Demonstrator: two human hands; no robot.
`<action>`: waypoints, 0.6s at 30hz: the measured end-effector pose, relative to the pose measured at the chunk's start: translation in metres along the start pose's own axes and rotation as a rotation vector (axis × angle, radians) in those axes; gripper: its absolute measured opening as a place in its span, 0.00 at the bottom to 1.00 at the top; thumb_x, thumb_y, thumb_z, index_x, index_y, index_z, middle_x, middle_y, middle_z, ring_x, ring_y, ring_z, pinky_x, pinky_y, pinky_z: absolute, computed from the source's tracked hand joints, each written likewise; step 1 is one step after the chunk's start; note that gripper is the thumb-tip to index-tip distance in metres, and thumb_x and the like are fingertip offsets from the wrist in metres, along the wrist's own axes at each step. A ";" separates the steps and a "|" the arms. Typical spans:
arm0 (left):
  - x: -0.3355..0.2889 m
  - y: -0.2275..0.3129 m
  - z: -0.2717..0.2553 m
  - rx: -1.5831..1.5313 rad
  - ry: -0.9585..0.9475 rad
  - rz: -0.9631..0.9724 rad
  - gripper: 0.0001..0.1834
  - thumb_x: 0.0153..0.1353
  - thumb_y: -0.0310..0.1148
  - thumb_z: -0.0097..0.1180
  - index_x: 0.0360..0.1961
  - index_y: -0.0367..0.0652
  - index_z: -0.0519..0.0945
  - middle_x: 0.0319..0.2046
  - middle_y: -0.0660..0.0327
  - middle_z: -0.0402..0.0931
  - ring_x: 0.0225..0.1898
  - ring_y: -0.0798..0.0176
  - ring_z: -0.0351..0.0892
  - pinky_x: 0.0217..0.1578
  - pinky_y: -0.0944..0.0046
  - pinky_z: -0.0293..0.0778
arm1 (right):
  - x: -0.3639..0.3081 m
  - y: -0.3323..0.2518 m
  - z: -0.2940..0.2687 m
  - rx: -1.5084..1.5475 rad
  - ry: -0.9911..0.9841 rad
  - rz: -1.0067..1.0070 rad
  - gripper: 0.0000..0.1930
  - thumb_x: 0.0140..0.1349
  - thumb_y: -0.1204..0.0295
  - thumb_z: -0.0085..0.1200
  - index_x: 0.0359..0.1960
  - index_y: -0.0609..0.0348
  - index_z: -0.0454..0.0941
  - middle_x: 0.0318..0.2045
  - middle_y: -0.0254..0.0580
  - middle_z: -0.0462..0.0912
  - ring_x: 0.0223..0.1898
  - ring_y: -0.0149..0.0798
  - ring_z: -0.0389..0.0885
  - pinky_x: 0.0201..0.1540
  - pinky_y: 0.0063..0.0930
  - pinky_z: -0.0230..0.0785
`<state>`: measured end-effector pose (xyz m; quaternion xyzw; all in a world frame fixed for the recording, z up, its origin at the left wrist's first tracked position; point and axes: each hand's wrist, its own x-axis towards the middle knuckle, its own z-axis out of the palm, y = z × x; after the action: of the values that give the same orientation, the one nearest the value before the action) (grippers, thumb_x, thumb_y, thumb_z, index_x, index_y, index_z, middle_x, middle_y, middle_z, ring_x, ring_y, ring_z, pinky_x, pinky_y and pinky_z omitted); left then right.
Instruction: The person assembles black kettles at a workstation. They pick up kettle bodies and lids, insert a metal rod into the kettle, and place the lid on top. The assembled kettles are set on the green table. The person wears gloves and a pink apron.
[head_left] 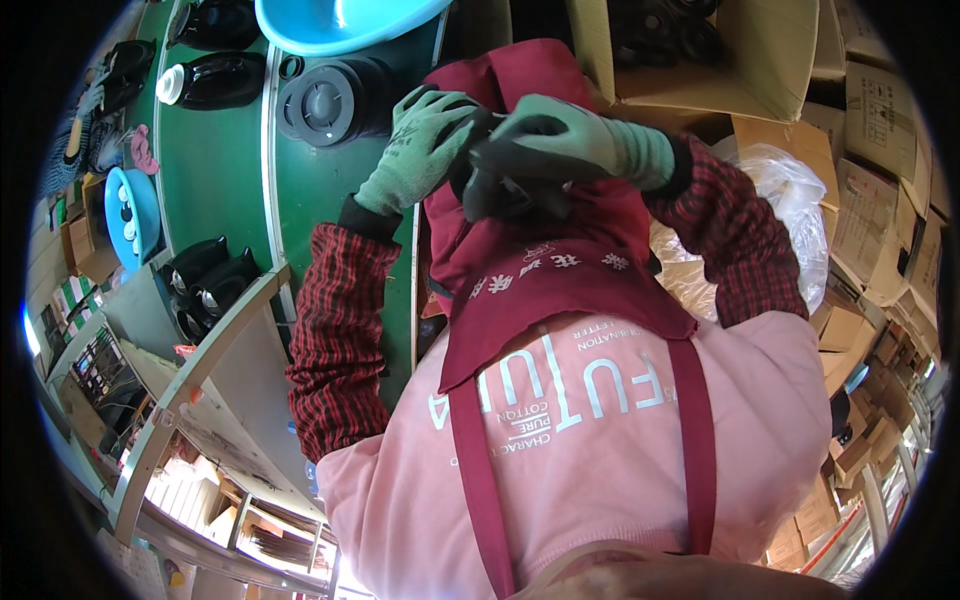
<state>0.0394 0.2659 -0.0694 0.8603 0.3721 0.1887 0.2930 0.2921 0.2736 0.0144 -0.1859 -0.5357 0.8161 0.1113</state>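
My left hand (432,140), in a pale green work glove, has its fingers curled in over my lap. My right hand (565,140), in a matching glove with a dark coating, is bent inward and meets the left. Both close on a dark grey-black part (515,196) with angular edges, held above the maroon apron (585,270). The gloves cover much of this part, and its exact kind cannot be made out. Nearest to the left hand, a round black plastic piece (330,103) with a ringed face lies on the green work surface (215,150).
A light blue basin (345,22) stands at the far side. Black kettle-like housings (222,80) rest on the green surface. On my right, an open cardboard box (700,95) holds black parts, beside clear plastic bags (785,190) and stacked cartons (870,215). Another person's gloved hand (88,100) shows far left.
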 end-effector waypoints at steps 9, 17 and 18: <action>0.059 0.000 0.037 -0.327 0.118 0.193 0.22 0.77 0.36 0.47 0.69 0.48 0.74 0.67 0.54 0.76 0.69 0.50 0.73 0.72 0.39 0.59 | 0.076 0.050 0.112 -1.017 0.216 -0.503 0.19 0.68 0.50 0.57 0.26 0.49 0.80 0.25 0.42 0.84 0.27 0.50 0.84 0.32 0.45 0.72; 0.030 0.008 0.037 -0.248 0.342 -0.444 0.26 0.72 0.45 0.56 0.67 0.46 0.74 0.60 0.50 0.76 0.58 0.48 0.78 0.63 0.44 0.69 | 0.073 0.050 0.044 -0.528 0.983 -0.828 0.17 0.76 0.59 0.55 0.55 0.55 0.83 0.48 0.48 0.87 0.49 0.47 0.86 0.53 0.39 0.75; 0.028 0.005 0.044 -0.235 0.348 -0.566 0.27 0.72 0.47 0.57 0.67 0.46 0.73 0.60 0.50 0.76 0.57 0.47 0.78 0.62 0.45 0.70 | 0.077 0.048 0.030 -0.746 1.090 -0.814 0.18 0.77 0.59 0.53 0.58 0.57 0.82 0.51 0.49 0.87 0.52 0.47 0.86 0.56 0.39 0.74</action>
<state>0.0836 0.2684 -0.0966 0.6386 0.6158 0.2852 0.3628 0.2108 0.2587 -0.0333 -0.3749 -0.6707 0.2701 0.5802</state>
